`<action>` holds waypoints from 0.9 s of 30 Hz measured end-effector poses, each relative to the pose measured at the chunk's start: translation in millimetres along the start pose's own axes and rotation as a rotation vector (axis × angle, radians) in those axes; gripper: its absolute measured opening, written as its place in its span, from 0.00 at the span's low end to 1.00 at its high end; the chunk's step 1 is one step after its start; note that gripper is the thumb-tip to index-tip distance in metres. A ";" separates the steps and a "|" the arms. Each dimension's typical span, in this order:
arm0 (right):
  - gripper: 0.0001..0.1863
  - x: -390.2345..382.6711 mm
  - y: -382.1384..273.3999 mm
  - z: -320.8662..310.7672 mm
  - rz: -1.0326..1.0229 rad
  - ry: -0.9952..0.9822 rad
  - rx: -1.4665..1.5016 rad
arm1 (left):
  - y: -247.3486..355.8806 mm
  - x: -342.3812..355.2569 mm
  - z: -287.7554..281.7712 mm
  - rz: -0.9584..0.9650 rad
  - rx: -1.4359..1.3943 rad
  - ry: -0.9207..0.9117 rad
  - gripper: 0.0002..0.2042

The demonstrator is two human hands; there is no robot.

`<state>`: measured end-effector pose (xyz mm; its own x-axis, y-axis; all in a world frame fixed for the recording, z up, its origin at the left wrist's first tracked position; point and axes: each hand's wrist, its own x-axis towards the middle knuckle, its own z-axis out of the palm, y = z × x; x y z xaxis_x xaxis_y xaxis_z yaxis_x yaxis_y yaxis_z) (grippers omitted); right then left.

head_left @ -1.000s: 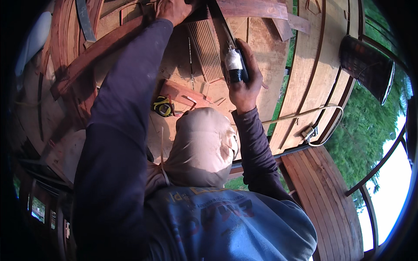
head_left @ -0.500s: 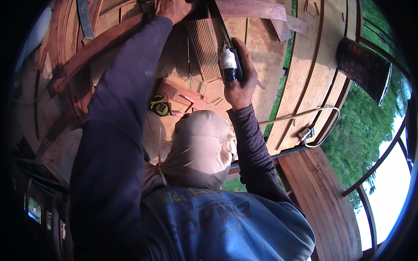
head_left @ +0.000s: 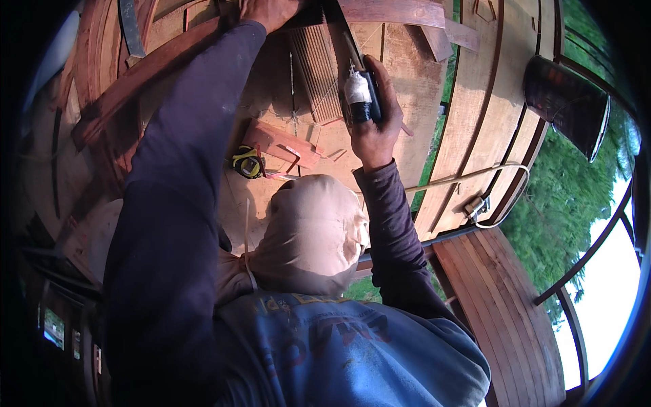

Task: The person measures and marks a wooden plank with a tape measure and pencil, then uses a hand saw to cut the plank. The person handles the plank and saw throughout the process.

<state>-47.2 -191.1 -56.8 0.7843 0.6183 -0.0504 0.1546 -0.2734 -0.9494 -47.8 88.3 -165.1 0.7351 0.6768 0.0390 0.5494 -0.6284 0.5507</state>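
Note:
My right hand [head_left: 376,129] grips the saw's handle [head_left: 358,89], wrapped in white and black tape; its dark blade [head_left: 344,37] runs up to the top edge, beside a ribbed board [head_left: 315,78]. My left hand [head_left: 266,12] is at the top, left of the blade, on a dark piece beside a curved reddish board [head_left: 135,81]; its fingertips are partly hidden. A yellow-and-black tape measure [head_left: 248,161] lies by a short reddish offcut [head_left: 278,142]. Rounded beige cloth [head_left: 312,230] fills the middle, above my blue shirt [head_left: 352,346].
Pale planks [head_left: 478,122] with gaps run along the right, with a hose [head_left: 508,166] and metal fitting [head_left: 477,207] on them. A dark glossy object [head_left: 566,108], railings and greenery are beyond. Reddish slats [head_left: 495,312] stand at lower right, loose boards [head_left: 102,47] at upper left.
The view has shifted slightly, with the planks sitting a little higher and further left. The saw and my right hand have moved slightly; both hands keep their grips.

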 end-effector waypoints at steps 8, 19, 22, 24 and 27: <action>0.29 -86.5 -50.5 -47.3 -0.009 -0.001 -0.030 | 1.6 1.1 3.9 -0.019 0.059 -0.025 0.38; 0.31 -105.8 -61.0 -51.9 0.076 0.022 -0.055 | 5.4 3.1 -5.3 -0.089 0.015 -0.129 0.41; 0.28 -99.9 -62.4 -53.4 0.091 0.017 -0.071 | 3.6 1.6 -0.3 -0.011 0.019 -0.036 0.41; 0.26 -55.4 -37.6 -29.6 0.114 0.015 -0.028 | 1.6 0.4 2.3 -0.005 -0.013 -0.037 0.40; 0.27 3.8 1.5 4.5 0.014 0.004 -0.043 | 1.7 1.4 -0.3 0.009 0.087 0.010 0.40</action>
<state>-46.6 -185.8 -59.8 0.7890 0.6113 -0.0620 0.1692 -0.3132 -0.9345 -45.9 88.3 -163.9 0.7366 0.6743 0.0519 0.5755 -0.6652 0.4758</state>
